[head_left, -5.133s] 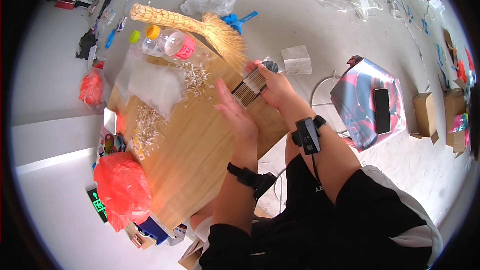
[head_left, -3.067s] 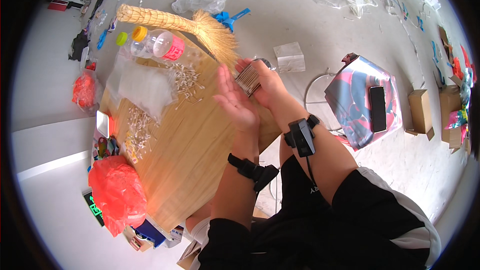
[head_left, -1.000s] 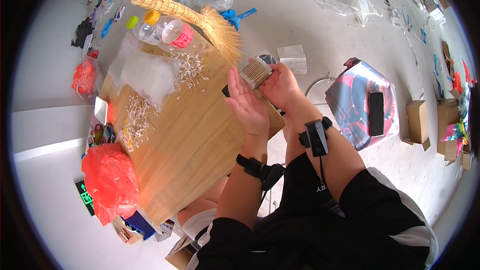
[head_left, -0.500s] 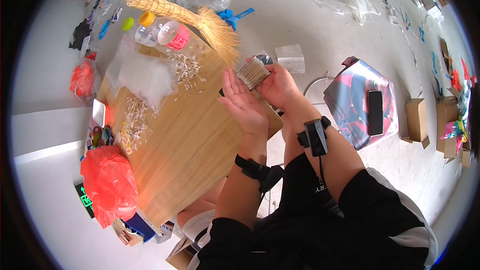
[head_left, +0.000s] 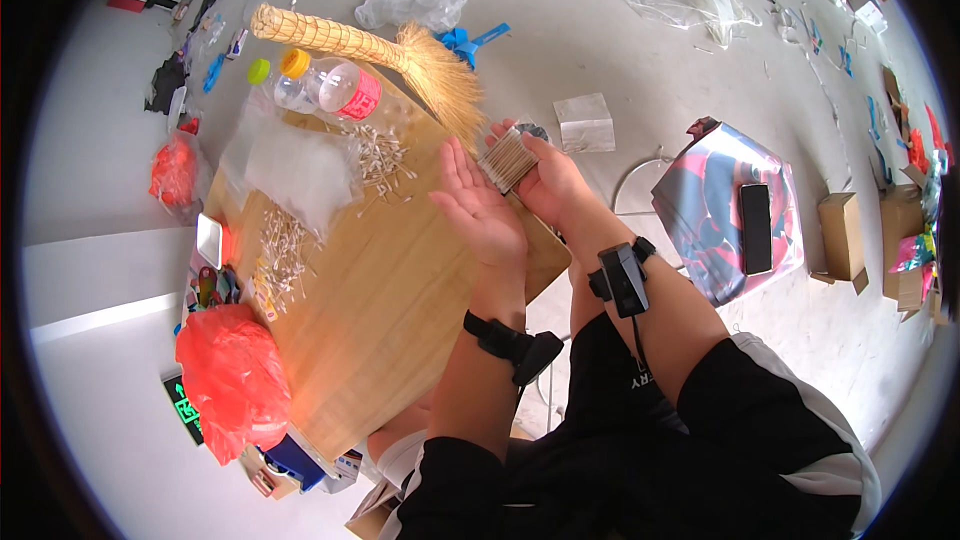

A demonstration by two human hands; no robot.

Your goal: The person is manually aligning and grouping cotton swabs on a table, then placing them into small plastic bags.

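Observation:
My right hand (head_left: 552, 180) is closed round a bundle of cotton swabs (head_left: 508, 162), which lie side by side in an even row. Close by on the left, my left hand (head_left: 482, 208) is open, palm up, its fingers stretched beside the bundle; I cannot tell whether they touch it. Loose cotton swabs (head_left: 383, 162) lie in a heap on the wooden table (head_left: 390, 290), and a second pile of swabs (head_left: 287, 245) spreads nearer its left edge. Between these piles lies a clear plastic bag (head_left: 300, 165) with whitish contents.
A straw hand broom (head_left: 430, 70) and plastic bottles with a yellow cap (head_left: 295, 63) and a green cap (head_left: 259, 71) lie at the table's far end. A red plastic bag (head_left: 235, 375) bulges at the left edge. Right stands a foil-covered stool (head_left: 710, 225) bearing a black phone (head_left: 757, 228).
My left palm has turned up slightly and drawn a little apart from the swab bundle. The bundle stays in my right hand. The whole view has shifted slightly.

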